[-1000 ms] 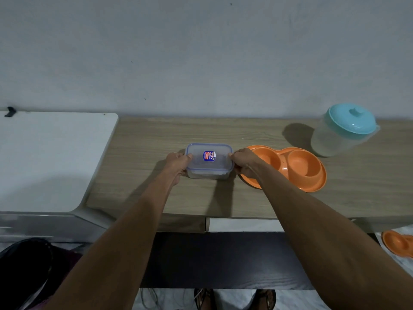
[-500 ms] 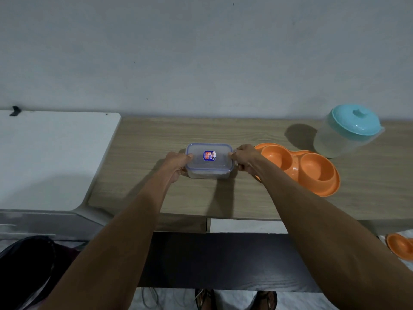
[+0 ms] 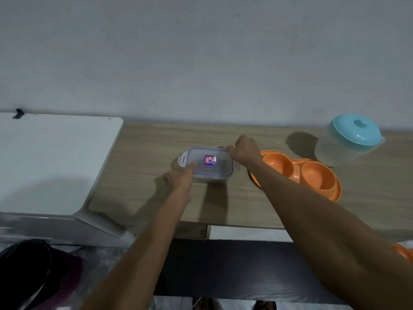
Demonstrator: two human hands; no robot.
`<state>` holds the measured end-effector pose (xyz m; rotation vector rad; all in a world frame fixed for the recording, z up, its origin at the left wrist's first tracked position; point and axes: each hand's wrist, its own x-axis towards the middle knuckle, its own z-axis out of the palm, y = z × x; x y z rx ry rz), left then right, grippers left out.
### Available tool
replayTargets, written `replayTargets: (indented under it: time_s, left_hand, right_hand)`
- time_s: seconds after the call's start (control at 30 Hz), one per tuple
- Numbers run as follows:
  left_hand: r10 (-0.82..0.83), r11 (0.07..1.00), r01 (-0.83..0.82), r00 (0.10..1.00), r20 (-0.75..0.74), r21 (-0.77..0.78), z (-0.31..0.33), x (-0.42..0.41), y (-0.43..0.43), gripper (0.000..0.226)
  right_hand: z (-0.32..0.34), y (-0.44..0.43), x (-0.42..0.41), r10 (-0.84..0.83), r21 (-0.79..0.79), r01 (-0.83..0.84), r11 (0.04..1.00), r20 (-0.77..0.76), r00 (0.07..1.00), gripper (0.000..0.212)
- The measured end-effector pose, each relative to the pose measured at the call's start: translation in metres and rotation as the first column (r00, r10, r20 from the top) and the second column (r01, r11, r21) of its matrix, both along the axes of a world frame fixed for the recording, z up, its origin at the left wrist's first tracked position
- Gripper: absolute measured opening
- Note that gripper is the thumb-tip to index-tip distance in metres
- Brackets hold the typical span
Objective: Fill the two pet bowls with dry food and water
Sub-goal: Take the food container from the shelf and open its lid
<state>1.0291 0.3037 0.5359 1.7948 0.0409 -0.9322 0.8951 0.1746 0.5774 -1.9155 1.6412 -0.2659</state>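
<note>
Lidded container (image 3: pixel 210 164) beside orange bowls (image 3: pixel 297 173)

container lid sticker (image 3: pixel 209 160), print unreadable

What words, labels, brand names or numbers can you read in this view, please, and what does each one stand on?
The sticker on the lid of the clear container: blue and red print, too small and blurred to read.
The orange double bowl and the jug with the teal lid: no text visible.
</note>
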Motion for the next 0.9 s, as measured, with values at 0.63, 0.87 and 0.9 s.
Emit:
replayTargets:
  time_s: [0.63, 0.87, 0.9]
  left_hand:
    - [-0.038, 0.992, -0.011, 0.92, -0.391, -0.123, -0.011, -0.03, -0.017, 0.045]
    - [-0.028, 0.992, -0.022, 0.922, -0.387, -0.125, -0.01, -0.03, -0.016, 0.045]
    - [-0.027, 0.992, -0.022, 0.924, -0.381, -0.122, -0.01, -0.031, -0.017, 0.044]
  right_hand:
    - [-0.04, -0.044, 0.074, 0.303, 0.356, -0.215, 0.909, -0.213, 0.929, 0.08]
    - [-0.023, -0.026, 0.069, 0.155, 0.216, -0.117, 0.969, -0.168, 0.974, 0.074]
    - [-0.022, -0.024, 0.068, 0.144, 0.189, -0.111, 0.976, -0.174, 0.974, 0.069]
